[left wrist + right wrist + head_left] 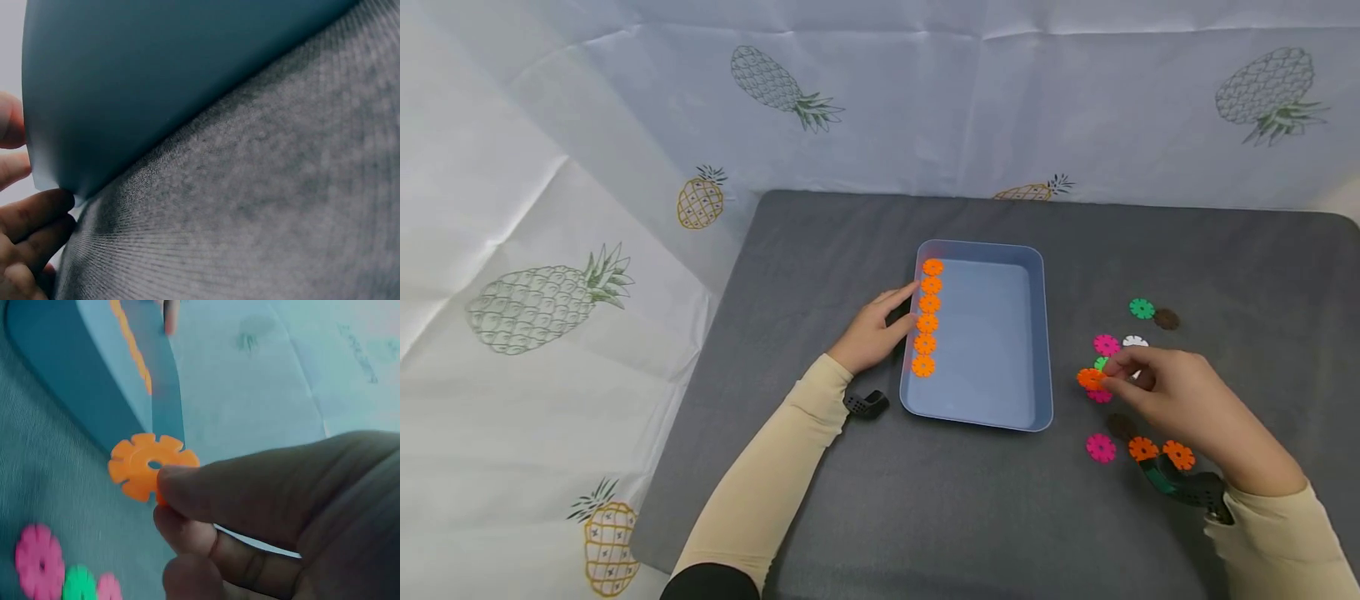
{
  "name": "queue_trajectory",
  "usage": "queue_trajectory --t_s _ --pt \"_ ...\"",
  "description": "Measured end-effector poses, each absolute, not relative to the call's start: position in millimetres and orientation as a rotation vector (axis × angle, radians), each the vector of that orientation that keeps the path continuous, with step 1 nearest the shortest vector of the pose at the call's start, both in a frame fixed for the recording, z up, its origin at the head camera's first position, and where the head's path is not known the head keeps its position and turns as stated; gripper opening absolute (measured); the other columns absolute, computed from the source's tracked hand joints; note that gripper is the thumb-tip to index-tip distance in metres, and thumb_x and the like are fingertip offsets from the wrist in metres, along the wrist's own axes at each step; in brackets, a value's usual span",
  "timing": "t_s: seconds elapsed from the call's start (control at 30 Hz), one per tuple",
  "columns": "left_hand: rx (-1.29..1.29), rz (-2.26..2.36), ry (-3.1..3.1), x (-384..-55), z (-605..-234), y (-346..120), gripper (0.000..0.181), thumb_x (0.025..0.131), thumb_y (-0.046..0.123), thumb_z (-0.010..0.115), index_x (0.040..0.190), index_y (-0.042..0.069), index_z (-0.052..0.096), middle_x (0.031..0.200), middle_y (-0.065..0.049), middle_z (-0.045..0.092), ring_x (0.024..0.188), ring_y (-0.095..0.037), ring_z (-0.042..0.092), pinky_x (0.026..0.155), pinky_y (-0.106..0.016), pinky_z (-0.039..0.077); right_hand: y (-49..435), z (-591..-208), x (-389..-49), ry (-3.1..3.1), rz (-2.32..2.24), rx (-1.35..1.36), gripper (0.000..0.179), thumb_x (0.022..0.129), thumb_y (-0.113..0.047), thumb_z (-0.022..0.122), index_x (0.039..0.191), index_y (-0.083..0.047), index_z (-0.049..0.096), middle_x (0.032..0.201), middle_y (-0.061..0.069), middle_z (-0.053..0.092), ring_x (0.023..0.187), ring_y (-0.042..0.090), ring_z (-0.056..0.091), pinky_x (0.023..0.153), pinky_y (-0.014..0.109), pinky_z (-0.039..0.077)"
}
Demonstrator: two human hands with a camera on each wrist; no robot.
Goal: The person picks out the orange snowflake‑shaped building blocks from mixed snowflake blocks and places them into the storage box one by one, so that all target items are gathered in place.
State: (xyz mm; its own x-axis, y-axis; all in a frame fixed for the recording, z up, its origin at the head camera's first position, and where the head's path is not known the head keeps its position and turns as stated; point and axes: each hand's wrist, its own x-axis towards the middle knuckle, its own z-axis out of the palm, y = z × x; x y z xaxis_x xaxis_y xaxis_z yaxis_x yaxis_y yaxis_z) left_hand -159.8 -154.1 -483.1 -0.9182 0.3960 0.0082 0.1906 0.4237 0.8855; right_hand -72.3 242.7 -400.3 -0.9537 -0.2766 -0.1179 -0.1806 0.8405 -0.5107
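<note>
Disc (139, 467), orange, flower-shaped, notched rim, small hole at centre. Held by the right hand (1176, 396), thumb and finger pinching one edge; most of the face free, hole uncovered. Location: to the right of the blue tray (1040, 333), apparently lifted just off the grey worktop (850, 500), over a loose group that includes pink and green pieces.

Left hand (868, 333) well apart from the right, at the tray's left wall; thumb and index finger extended and touching it, grip on the wall not evident. Inside that wall, a column of six orange discs (929, 303).

Handling, judged by eye: thin plastic, very light, fairly stiff, smooth enough to slip if pinched at the extreme edge. Unlikely to break. Best hold: thumb and fingertip across the rim, notches giving purchase, hole left visible. Flat-lying pieces, such as the pink disc (1101, 448) near the wrist, probably awkward to lift; a nail under a notch should help. Tray looks light too, likely to slide if nudged; steady it by the wall.
</note>
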Motion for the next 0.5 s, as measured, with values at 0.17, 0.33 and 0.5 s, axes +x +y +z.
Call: queue_trajectory --t_s 0.17,0.33,0.5 --pt "0.519 1.498 2.474 -160 -484 -154 0.059 0.109 0.025 0.055 0.165 0.020 0.039 0.161 -0.008 0.047 0.151 -0.025 0.041 0.123 -0.048 0.035 219 -394 -76 2.824 -0.829 -0.438 0.006 0.096 -0.011 0.076 0.101 -0.009 0.075 0.078 -0.003 0.067 0.057 0.005 0.050 0.052 0.026 0.042" --pt "0.533 1.496 2.480 -161 -484 -153 0.058 0.109 0.025 0.055 0.165 0.018 0.039 0.161 -0.009 0.047 0.151 -0.025 0.042 0.123 -0.048 0.035 196 -392 -83 2.754 -0.908 -0.483 0.004 0.097 -0.012 0.076 0.101 -0.011 0.075 0.076 -0.002 0.069 0.055 0.007 0.050 0.051 0.027 0.042" --pt "0.563 1.498 2.491 -163 -484 -154 0.059 0.108 0.024 0.056 0.164 0.016 0.040 0.161 -0.011 0.047 0.151 -0.026 0.042 0.123 -0.048 0.034 167 -395 -93 2.705 -0.949 -0.562 0.004 0.095 -0.008 0.076 0.099 -0.010 0.076 0.076 -0.003 0.069 0.057 0.008 0.051 0.055 0.027 0.044"
